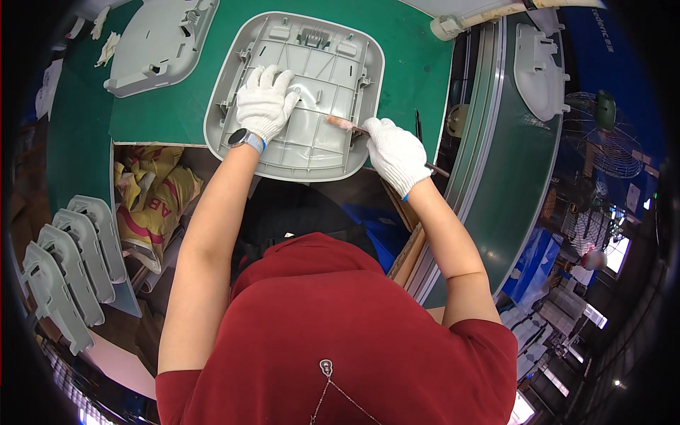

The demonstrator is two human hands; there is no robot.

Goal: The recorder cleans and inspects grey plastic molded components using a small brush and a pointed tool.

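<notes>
A light grey moulded plastic cover (322, 88), its ribbed inner side facing up, lies on the green tabletop in front of me. My left hand (265, 103), in a white knit glove, rests on its left half with the fingers stretched out. At the cover's right edge, my gloved right hand (397, 156) is closed around a slim-handled tool with a pinkish-orange, brush-like tip (339, 122). That tip reaches over the cover's ribs; whether it touches them I cannot tell. The handle's dark end sticks out behind the hand.
Another grey cover (159, 42) lies at the far left of the green table (152, 117). Several similar covers (60, 283) stand in a row at the lower left, near a yellow bag (159, 202). Right of the table runs a green conveyor (506, 191) carrying a grey part (540, 74).
</notes>
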